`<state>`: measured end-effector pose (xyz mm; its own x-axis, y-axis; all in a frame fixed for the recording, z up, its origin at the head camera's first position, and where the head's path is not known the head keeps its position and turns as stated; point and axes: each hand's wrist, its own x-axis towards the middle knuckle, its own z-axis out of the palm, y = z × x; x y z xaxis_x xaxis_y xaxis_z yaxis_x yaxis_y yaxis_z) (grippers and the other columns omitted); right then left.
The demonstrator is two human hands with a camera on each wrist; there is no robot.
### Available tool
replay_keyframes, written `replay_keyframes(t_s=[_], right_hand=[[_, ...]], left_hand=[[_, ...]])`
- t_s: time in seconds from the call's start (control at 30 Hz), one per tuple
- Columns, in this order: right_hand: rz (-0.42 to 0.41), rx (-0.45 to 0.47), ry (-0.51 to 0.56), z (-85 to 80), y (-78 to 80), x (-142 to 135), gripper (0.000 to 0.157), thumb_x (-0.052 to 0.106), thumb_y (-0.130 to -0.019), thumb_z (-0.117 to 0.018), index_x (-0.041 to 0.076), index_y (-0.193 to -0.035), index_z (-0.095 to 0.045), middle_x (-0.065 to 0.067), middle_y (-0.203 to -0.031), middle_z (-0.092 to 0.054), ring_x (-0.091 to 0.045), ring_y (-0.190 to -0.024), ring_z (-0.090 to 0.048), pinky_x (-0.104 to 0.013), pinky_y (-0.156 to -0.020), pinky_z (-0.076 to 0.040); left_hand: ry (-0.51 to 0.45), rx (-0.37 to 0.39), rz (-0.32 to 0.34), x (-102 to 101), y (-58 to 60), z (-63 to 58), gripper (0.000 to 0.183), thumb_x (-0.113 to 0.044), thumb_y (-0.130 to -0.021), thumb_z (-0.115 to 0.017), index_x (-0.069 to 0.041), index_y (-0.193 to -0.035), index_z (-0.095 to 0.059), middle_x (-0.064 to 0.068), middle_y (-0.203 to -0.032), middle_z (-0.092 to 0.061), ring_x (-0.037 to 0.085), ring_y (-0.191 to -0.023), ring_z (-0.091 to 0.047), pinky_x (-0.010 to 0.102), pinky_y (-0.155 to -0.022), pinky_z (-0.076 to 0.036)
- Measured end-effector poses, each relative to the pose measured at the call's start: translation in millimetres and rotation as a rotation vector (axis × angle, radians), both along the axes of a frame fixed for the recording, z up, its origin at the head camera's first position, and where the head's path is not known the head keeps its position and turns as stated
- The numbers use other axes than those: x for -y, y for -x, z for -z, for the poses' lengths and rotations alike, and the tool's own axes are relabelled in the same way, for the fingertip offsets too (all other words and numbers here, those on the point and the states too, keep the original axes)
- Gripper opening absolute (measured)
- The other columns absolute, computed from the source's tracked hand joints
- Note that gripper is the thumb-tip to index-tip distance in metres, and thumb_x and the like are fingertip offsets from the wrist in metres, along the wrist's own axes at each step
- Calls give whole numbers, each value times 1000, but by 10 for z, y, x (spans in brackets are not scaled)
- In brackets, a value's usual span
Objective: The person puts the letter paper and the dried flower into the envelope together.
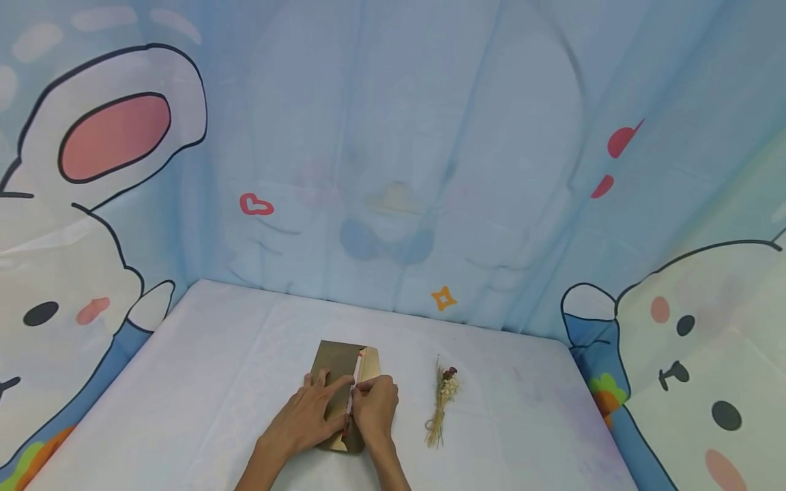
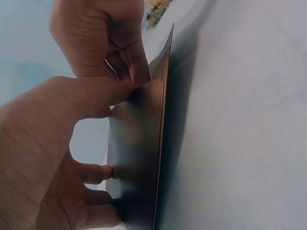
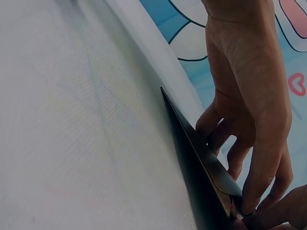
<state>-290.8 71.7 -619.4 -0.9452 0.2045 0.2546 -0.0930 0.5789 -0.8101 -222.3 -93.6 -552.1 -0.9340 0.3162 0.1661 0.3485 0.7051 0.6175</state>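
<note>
A dark bronze envelope (image 1: 334,358) lies on the white-covered table, its pale gold flap (image 1: 370,366) folded out to the right. Along the flap's fold runs a narrow white strip with a touch of red. My left hand (image 1: 310,412) rests across the envelope with fingers spread, pressing it down; its thumb is close to the other hand. My right hand (image 1: 376,409) has curled fingers and pinches at the envelope's opening by the strip. Exactly what lies between those fingertips is hidden. In the left wrist view, the envelope (image 2: 144,143) appears nearly edge-on.
A small bunch of dried flowers (image 1: 443,399), tied at the stems, lies right of the envelope. A blue curtain (image 1: 393,136) with cartoon animals hangs behind and on both sides of the table (image 1: 522,409).
</note>
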Motion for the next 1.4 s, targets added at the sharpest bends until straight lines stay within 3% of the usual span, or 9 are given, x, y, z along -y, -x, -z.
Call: replay_keyframes(t_s=[0.27,0.4,0.63,0.83,0.9,1.07,1.17,1.4], right_hand=[[-39,-80,81,-79,-74,61,10,-11,-80,-77,-3,-77,-81,-8,-63,-75,-3,-46,-63,-18,-43,-52],[-59,-139,72,-135,-121,88,9,-12,-80,-75,-6,-77,-80,-10,-61,-74,-4,-44,-63,-18,-40,-50],[-48,-122,57,-161,-143,111,9,-11,-80,-72,-8,-76,-80,-10,-58,-72,-2,-41,-58,-17,-38,-46],[-53,-104,89,-456,-301,144,9,-16,-79,-73,-11,-76,-79,-15,-60,-73,-8,-44,-62,-23,-40,-52],[-78,-131,87,-450,-308,138,11,-18,-79,-71,-11,-78,-79,-16,-62,-73,-9,-46,-63,-22,-41,-52],[-107,-98,126,-538,-393,-7,9,-19,-85,-74,-13,-86,-80,-18,-70,-76,-11,-49,-68,-21,-44,-55],[-43,-44,153,-678,-448,-140,4,-13,-87,-80,-11,-89,-81,-16,-75,-79,-13,-54,-71,-21,-50,-59],[194,-149,10,-712,-449,-615,17,0,-81,-93,-8,-93,-83,-12,-75,-78,-14,-63,-68,-23,-61,-57]], left_hand=[[11,4,-6,0,-7,-4,62,-36,-101,-75,-23,-158,-57,45,-161,-43,71,-146,-43,77,-120,-41],[12,-4,1,-2,-1,-2,61,-37,-101,-75,-22,-157,-57,46,-160,-43,68,-148,-44,77,-121,-39],[12,-9,10,-11,16,0,61,-43,-102,-74,-23,-157,-58,46,-159,-44,68,-146,-47,78,-120,-40],[12,-13,7,-10,18,-8,60,-42,-102,-74,-22,-156,-58,46,-159,-46,67,-144,-50,77,-121,-39],[10,-19,6,-6,13,-13,59,-41,-102,-74,-21,-156,-59,46,-158,-47,67,-143,-52,77,-121,-39],[11,-21,5,-49,-8,-33,60,-35,-100,-77,-21,-155,-59,44,-158,-48,72,-139,-50,77,-118,-43],[5,-7,-8,-51,-26,-41,62,-31,-98,-80,-23,-156,-59,45,-158,-47,80,-137,-44,78,-114,-45],[-5,8,-17,-25,-55,-19,63,-31,-96,-81,-24,-154,-59,47,-158,-46,84,-136,-39,80,-111,-47]])
